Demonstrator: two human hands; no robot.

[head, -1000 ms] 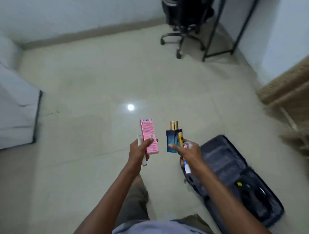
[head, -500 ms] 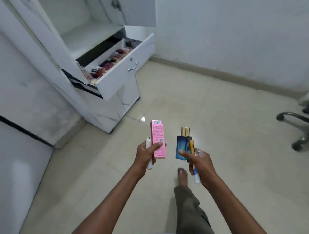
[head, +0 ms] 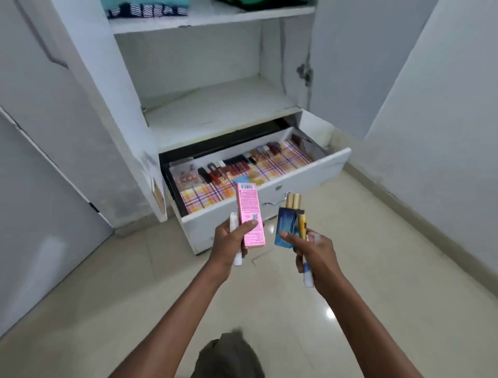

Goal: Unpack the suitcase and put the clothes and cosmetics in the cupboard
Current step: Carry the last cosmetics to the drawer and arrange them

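**Friend:** What changed since a moment ago?

**Me:** I walked closer. The cupboard (head: pixel 204 81) was off to my left before. Now it is right in front of me, and the open drawer (head: pixel 296 178) is just past my hands.

**Friend:** What can't you see well?

**Me:** The top shelf is cut off, so I only see the bottom edge of the striped cloth (head: pixel 147 12) and a dark green cloth (head: pixel 258 2). The small cosmetics (head: pixel 231 168) in the drawer are too tiny to tell apart. The suitcase is not in my sight.

**Friend:** How are your hands?

**Me:** My left hand (head: pixel 229 242) is curled tight around a pink box (head: pixel 250 215) and a white tube (head: pixel 234 224). My thumb lies across the box. The box stands up tall. The tube's low end pokes out under my hand. My right hand (head: pixel 315 256) is clamped on a blue perfume bottle (head: pixel 287 229) with a gold cap, a yellow tube (head: pixel 302 224) beside it, and a blue and white tube (head: pixel 308 275) that sticks out below. My fingers hide part of it.

**Friend:** What else is around?

**Me:** White cupboard doors (head: pixel 54 121) stand open on both sides. The drawer has a checked liner (head: pixel 285 164). My knee (head: pixel 229 356) shows at the bottom, over the shiny floor (head: pixel 377 269).
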